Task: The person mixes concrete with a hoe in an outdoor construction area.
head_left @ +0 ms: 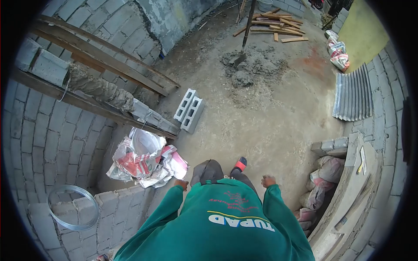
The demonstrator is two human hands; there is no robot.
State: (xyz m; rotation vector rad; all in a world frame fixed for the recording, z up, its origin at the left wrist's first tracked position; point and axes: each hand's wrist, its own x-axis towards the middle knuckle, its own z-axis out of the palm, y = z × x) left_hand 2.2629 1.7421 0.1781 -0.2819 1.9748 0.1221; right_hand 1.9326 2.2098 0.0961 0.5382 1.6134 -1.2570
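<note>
My left hand (181, 185) hangs at my side, just past the green sleeve cuff, near the edge of the torn sacks. Its fingers look curled, with nothing visible in them. On the other side my right hand (268, 181) hangs loosely closed over the concrete floor, touching nothing. Two grey hollow blocks (193, 115) stand side by side on the floor ahead. Farther forward, a shovel (240, 59) stands with its blade in a heap of wet mortar (257, 69). White and red torn sacks (141, 158) lie bunched to my left.
A partly built block wall with timber boards (100, 58) runs along the left. A wire coil (73, 226) hangs at lower left. Planks (278, 26) are piled at the back. Corrugated sheet (352, 96), filled sacks (321, 182) and a ledge with a brush (342, 224) line the right.
</note>
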